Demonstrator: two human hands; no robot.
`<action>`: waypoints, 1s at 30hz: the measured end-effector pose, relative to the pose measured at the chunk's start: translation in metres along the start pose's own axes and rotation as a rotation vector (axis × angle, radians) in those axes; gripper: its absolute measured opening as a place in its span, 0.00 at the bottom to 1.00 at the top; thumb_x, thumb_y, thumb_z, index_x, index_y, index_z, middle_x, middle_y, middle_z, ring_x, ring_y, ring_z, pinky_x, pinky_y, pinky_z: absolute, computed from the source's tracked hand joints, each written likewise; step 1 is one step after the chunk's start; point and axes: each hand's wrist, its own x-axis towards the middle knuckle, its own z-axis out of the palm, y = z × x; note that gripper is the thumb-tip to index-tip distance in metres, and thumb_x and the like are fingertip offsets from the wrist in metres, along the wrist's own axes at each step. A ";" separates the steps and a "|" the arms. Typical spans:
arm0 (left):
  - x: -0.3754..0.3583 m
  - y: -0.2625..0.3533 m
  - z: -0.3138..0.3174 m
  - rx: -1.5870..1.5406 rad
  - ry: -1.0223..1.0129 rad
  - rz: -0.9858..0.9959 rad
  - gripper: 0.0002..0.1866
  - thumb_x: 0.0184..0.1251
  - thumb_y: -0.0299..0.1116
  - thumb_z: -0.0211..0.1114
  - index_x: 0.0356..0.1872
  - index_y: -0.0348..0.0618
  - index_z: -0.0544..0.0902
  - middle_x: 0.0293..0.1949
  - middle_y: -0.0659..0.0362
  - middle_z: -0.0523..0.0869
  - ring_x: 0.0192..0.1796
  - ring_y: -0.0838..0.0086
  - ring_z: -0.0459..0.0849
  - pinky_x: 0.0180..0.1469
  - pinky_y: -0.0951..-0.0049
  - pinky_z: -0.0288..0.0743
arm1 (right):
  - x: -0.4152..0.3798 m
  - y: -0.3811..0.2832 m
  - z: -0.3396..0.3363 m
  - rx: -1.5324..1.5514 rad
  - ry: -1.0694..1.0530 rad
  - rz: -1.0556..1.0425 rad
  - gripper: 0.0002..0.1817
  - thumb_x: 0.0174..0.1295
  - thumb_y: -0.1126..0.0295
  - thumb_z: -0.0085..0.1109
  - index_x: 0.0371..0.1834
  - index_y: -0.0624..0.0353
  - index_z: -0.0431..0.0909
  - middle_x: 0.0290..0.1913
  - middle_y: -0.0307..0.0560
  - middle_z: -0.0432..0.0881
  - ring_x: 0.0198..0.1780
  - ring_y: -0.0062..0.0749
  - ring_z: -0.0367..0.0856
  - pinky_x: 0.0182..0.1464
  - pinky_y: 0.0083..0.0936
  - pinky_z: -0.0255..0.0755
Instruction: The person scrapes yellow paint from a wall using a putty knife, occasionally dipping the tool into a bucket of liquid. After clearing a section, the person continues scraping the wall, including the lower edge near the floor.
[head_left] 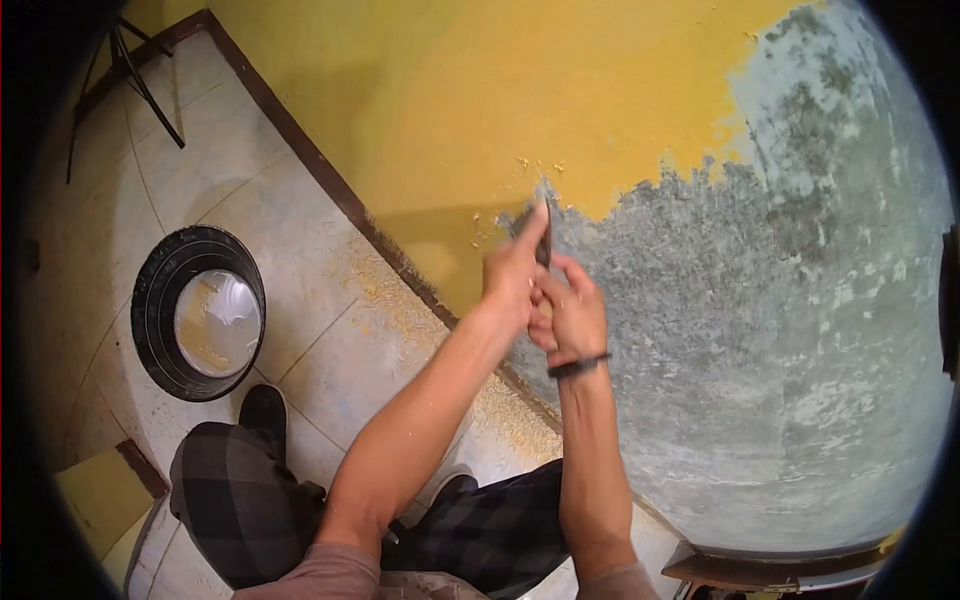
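Both my hands are closed together on a dark, narrow scraper (544, 245) pressed near the yellow wall. My left hand (511, 268) is the upper one, with its index finger stretched along the tool towards the blade. Just below it, my right hand (575, 315), with a dark band at the wrist, closes around the lower end; the fingers hide most of the handle. The blade end meets the ragged edge between yellow paint (480, 120) and bare grey wall (690, 290). Curled yellow paint flakes (541, 164) cling around it.
A black bucket (150, 310) with liquid and floating flakes stands on the tiled floor at left. Paint shavings (390, 300) lie along the brown baseboard (300, 145). Thin black metal legs (145, 85) stand at upper left. My shoe (263, 420) is near the bucket.
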 end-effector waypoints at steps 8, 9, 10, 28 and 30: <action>-0.003 0.003 0.000 0.014 -0.008 0.032 0.28 0.50 0.61 0.68 0.19 0.48 0.68 0.11 0.69 0.60 0.09 0.82 0.53 0.09 0.74 0.46 | 0.001 0.002 0.001 0.017 -0.028 -0.023 0.17 0.59 0.74 0.56 0.51 0.62 0.68 0.21 0.38 0.71 0.11 0.16 0.61 0.08 0.15 0.46; -0.005 0.014 -0.003 -0.007 -0.044 -0.006 0.28 0.50 0.62 0.68 0.19 0.48 0.68 0.11 0.69 0.61 0.09 0.82 0.54 0.09 0.75 0.46 | 0.001 -0.008 0.009 0.012 -0.039 -0.016 0.17 0.59 0.74 0.56 0.51 0.61 0.68 0.20 0.38 0.71 0.11 0.16 0.61 0.08 0.15 0.46; -0.007 0.019 -0.004 -0.031 -0.079 -0.049 0.29 0.50 0.62 0.68 0.20 0.47 0.69 0.11 0.69 0.62 0.09 0.82 0.54 0.10 0.76 0.46 | 0.001 -0.013 0.013 0.006 -0.045 -0.005 0.17 0.59 0.74 0.56 0.51 0.60 0.68 0.20 0.38 0.71 0.11 0.16 0.61 0.08 0.15 0.46; -0.027 -0.013 0.003 0.015 -0.069 -0.012 0.27 0.49 0.58 0.71 0.24 0.43 0.71 0.12 0.65 0.67 0.09 0.80 0.60 0.10 0.76 0.49 | -0.021 0.009 -0.027 0.131 -0.117 0.003 0.15 0.63 0.74 0.52 0.53 0.55 0.67 0.23 0.38 0.71 0.11 0.14 0.58 0.09 0.12 0.46; -0.030 -0.013 0.013 0.054 -0.039 -0.021 0.28 0.49 0.58 0.71 0.25 0.42 0.71 0.12 0.64 0.67 0.09 0.80 0.59 0.10 0.76 0.49 | -0.023 0.006 -0.033 0.146 -0.108 -0.022 0.15 0.63 0.73 0.53 0.53 0.56 0.67 0.23 0.38 0.71 0.11 0.14 0.59 0.09 0.12 0.46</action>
